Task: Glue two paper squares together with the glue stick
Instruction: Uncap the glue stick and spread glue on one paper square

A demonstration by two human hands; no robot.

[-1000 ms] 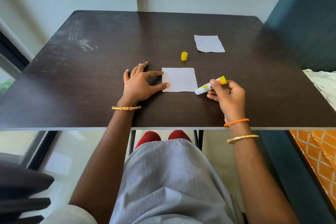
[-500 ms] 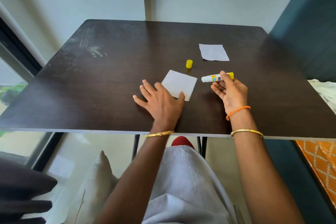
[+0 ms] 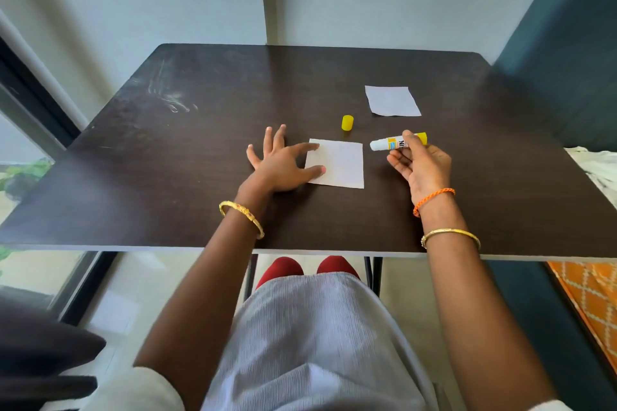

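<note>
**Glue stick pulled back, near square squared up again**

While the uncapped glue stick point(image 3: 397, 142) is hovering just right of centre frame, its white tip is pointing left at the near paper square point(image 3: 337, 167) without touching it. A second ago that tip was resting at the sheet's lower right corner; half a second ago the sheet was lying turned like a diamond. Now it is sitting square to the table edge again, which suggests the person is repositioning it for another pass of glue, though no glue is visible on the paper.

The right hand point(image 3: 420, 167) is pinching the stick's barrel between thumb and fingertips, palm turned up. The left hand point(image 3: 283, 163) is lying flat and spread, with index finger and thumb pressing the sheet's left edge.

Just above the sheet, the yellow cap point(image 3: 347, 122) is standing apart on the dark table point(image 3: 167, 177). Further toward the upper right, the second paper square point(image 3: 392, 101) is lying untouched, so the joining itself is not yet done.
</note>
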